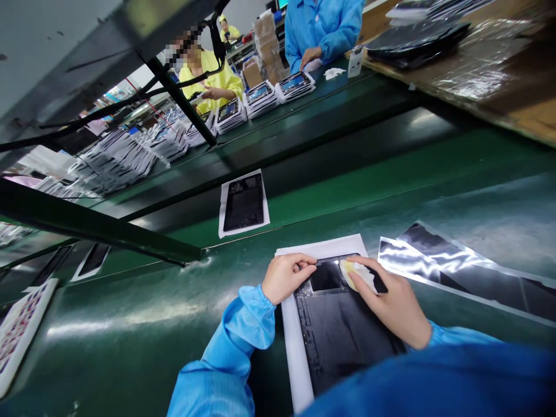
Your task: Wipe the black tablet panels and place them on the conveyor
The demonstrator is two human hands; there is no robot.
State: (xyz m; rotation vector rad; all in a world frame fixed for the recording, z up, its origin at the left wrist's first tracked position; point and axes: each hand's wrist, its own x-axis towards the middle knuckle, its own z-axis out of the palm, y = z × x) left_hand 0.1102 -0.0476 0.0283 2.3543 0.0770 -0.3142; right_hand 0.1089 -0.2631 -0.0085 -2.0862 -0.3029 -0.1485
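Observation:
In front of me a black tablet panel lies on white paper sheets. Its top part has a shiny dark rectangle with a frame around it. My left hand is closed at the panel's top left corner, thumb and curled fingers at the edge. A crumpled white wipe with a yellowish patch is pinched in my right hand, which presses it on the panel's top right part. My blue sleeve covers the panel's lower right.
Another tablet panel on paper lies on the green conveyor belt ahead. Glossy black film sheets are at right. A metal post crosses the left. Beyond, people in yellow and blue handle stacked panels.

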